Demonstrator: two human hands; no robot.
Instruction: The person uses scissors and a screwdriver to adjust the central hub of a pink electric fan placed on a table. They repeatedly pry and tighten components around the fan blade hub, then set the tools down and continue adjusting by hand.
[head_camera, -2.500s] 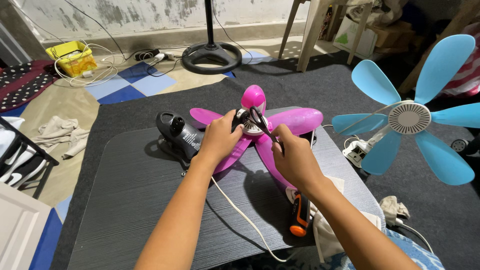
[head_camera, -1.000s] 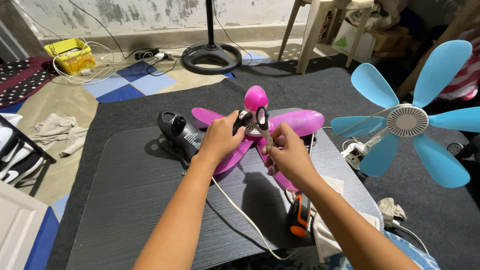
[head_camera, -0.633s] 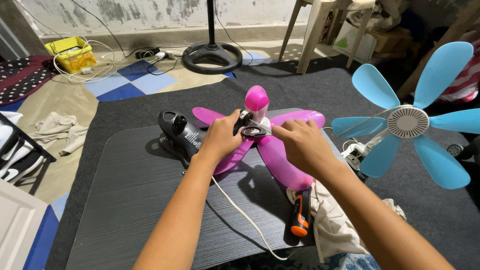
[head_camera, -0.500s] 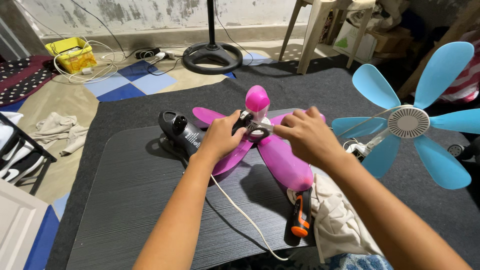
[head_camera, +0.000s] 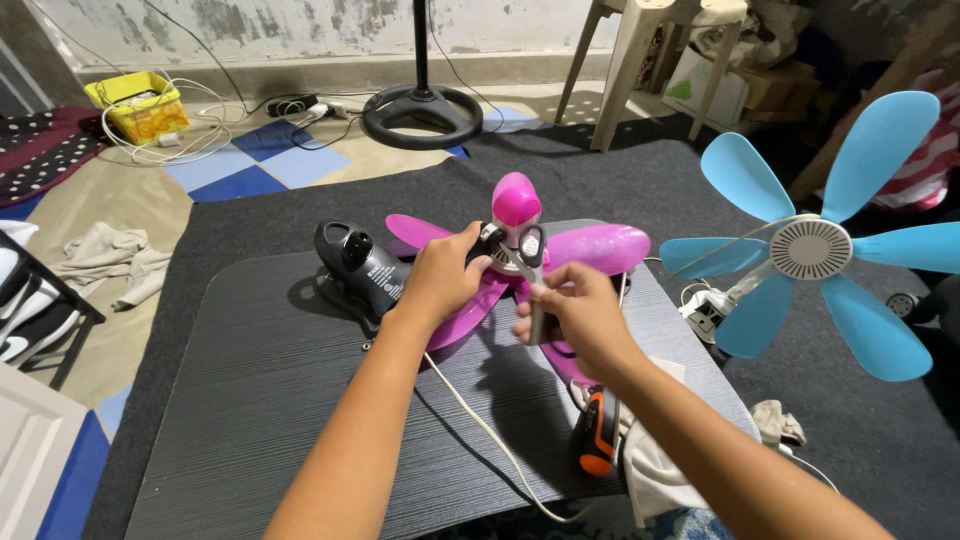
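**Two hands working at the hub of a pink fan**

A pink fan (head_camera: 520, 255) is lying on the far part of the dark tabletop (head_camera: 250, 400), its rounded pink cap pointing up and its blades spreading left, right and toward the near edge. The left hand (head_camera: 440, 280) is gripping the fan at its hub, fingers curled around the left side. The right hand (head_camera: 575, 320) is closing around a slim grey tool (head_camera: 530, 265) that is reaching up to the hub; what kind of tool it is cannot be told. A white cord (head_camera: 480, 420) is running from under the fan across the tabletop toward the near edge. Just left of the fan, a black motor housing (head_camera: 360, 265) is lying on the tabletop. Near the right forearm, an orange-and-black screwdriver (head_camera: 598, 445) is resting beside a white cloth (head_camera: 645, 470). To the right, off the tabletop, a light blue fan (head_camera: 810, 245) is standing on the dark mat (head_camera: 250, 215). Far behind, a round black stand base (head_camera: 422, 115) is sitting on the floor.
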